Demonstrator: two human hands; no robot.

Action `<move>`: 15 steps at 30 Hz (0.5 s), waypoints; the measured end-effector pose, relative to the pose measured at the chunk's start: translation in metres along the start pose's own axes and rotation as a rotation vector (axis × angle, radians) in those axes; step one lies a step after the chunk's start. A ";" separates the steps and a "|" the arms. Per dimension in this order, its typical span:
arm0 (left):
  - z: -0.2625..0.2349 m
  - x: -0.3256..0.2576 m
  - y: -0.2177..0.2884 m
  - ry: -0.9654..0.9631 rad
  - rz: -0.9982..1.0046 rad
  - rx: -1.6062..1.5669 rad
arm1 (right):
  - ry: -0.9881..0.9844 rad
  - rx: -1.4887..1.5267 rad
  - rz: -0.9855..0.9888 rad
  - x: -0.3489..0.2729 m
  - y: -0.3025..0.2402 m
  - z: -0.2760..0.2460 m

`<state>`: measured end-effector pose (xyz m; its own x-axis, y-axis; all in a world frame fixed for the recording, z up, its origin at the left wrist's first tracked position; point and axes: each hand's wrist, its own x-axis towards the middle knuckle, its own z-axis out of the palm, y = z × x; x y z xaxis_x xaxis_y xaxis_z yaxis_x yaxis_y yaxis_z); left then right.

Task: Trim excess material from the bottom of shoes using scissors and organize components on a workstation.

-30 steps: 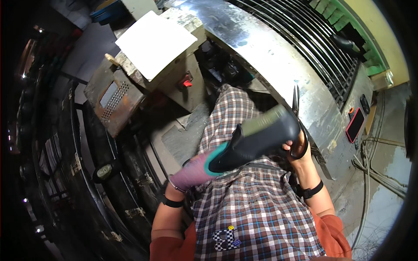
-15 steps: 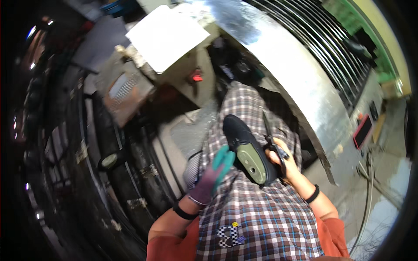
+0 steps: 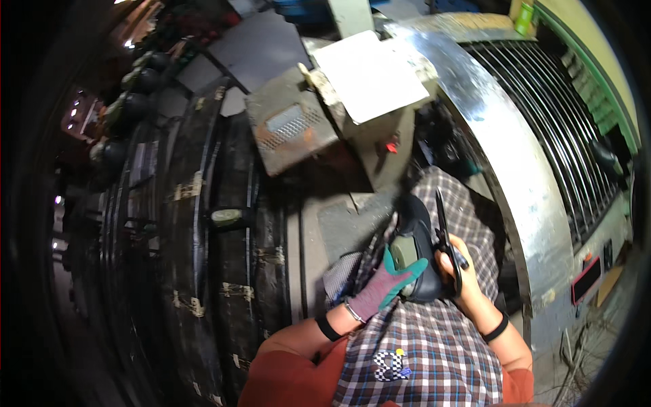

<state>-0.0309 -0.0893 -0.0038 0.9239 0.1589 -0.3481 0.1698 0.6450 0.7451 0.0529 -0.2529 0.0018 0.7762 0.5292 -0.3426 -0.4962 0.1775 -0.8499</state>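
A black shoe (image 3: 415, 216) with an olive-green insole (image 3: 405, 251) lies on my lap, over a checked apron. My left hand (image 3: 386, 288), in a purple and teal glove, is closed on the shoe, its thumb across the opening and its fingers along the left side. My bare right hand (image 3: 465, 273) is wrapped round the black handles of a pair of scissors (image 3: 443, 220) beside the shoe's right side. The scissors' long dark blades point away from me; whether they touch the shoe I cannot tell.
Left of me runs a dark rack (image 3: 230, 271) with taped bars, carrying another green-lined shoe (image 3: 226, 217). Ahead stand a rusty metal box (image 3: 288, 125) and a white board (image 3: 373, 78). On my right are a metal bench edge (image 3: 522, 163), a roller conveyor (image 3: 549, 129) and a red-framed device (image 3: 586, 281).
My left hand has moved from beside the shoe to grip it, and the shoe has turned more upright. The scissors remain in my right hand. The view has swung left.
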 end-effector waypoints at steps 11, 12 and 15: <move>0.002 0.015 -0.030 -0.309 0.139 0.767 | 0.152 -0.147 0.067 -0.005 0.018 -0.011; 0.002 0.019 -0.028 -0.364 0.274 0.997 | 0.162 -0.145 0.071 -0.006 0.019 -0.014; 0.013 0.014 -0.019 -0.297 0.030 0.543 | 0.146 -0.163 0.086 -0.005 0.021 -0.019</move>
<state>-0.0169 -0.1090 -0.0152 0.9737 -0.0940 -0.2074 0.2203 0.1581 0.9625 0.0453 -0.2675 -0.0218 0.7878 0.4091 -0.4605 -0.5024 -0.0059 -0.8646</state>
